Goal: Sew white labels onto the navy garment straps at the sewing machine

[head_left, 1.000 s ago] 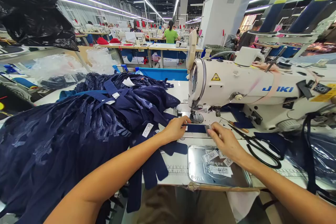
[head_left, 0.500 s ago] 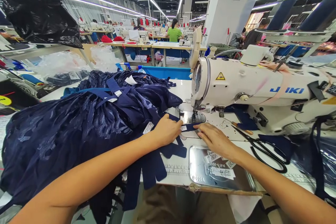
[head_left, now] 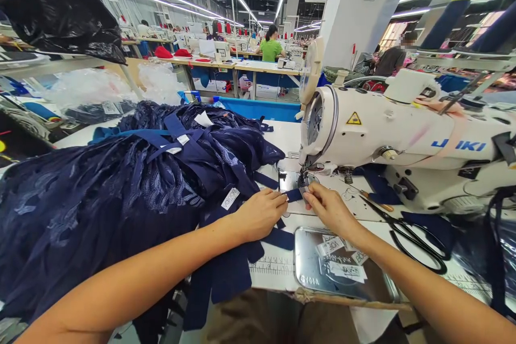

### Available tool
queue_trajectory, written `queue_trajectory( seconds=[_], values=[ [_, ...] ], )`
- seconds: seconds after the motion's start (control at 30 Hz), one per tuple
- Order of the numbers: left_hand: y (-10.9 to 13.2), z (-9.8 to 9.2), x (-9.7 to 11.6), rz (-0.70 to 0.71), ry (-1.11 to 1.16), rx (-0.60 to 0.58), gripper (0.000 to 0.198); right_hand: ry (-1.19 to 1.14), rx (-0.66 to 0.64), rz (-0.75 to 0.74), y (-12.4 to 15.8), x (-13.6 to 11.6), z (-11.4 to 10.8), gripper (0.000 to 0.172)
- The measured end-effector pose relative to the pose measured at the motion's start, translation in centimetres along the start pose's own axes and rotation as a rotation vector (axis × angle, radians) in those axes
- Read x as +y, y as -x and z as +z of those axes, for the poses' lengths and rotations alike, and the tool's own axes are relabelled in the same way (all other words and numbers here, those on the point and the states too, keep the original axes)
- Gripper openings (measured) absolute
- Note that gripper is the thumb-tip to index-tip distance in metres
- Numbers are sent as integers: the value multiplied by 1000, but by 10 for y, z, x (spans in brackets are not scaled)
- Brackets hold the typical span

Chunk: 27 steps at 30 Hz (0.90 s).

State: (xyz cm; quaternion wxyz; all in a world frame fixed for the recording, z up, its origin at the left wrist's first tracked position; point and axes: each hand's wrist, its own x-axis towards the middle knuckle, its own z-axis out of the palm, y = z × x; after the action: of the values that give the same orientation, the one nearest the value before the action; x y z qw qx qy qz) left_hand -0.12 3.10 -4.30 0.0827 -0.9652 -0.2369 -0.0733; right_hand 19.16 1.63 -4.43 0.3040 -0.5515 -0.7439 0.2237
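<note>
In front of the sewing machine (head_left: 346,123), a navy fabric strip (head_left: 294,195) stretches between my two hands, just below the needle and presser foot. My left hand (head_left: 262,215) is closed on the strip's left part, its fingertips pressed together. The thumb and fingers of my right hand (head_left: 332,209) pinch the right end, beside a small pale label whose print is unclear. Left of my left hand, a white printed label (head_left: 230,199) lies on a large heap of navy lace garments (head_left: 161,172), with navy straps hanging over the table's front edge.
A metal tray (head_left: 302,263) with loose white labels (head_left: 346,269) lies below my right hand. To its right are black scissors (head_left: 419,239) and a wooden-handled tool (head_left: 379,201). A black plastic bag (head_left: 64,11) hangs upper left. Other people sit at machines farther back.
My right hand has turned from lying over the strip to pinching its end near the needle. My left hand has moved slightly down. The view has shifted a little left.
</note>
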Motion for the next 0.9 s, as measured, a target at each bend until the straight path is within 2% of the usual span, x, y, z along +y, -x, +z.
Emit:
queue_trajectory(
  seconds=[0.13, 0.23, 0.47, 0.9],
  values=[
    [0, 4, 0, 3, 10, 24, 28, -189, -53, 79, -17, -4, 12, 11],
    [1, 5, 0, -5, 5, 16, 28, -206, -10, 129, -26, -3, 19, 20],
    [1, 7, 0, -4, 19, 13, 28, -164, 18, 130, -29, 2, 23, 26],
    [1, 6, 0, 0, 15, -1, 30, -36, -26, 133, -31, 1, 24, 32]
  ],
)
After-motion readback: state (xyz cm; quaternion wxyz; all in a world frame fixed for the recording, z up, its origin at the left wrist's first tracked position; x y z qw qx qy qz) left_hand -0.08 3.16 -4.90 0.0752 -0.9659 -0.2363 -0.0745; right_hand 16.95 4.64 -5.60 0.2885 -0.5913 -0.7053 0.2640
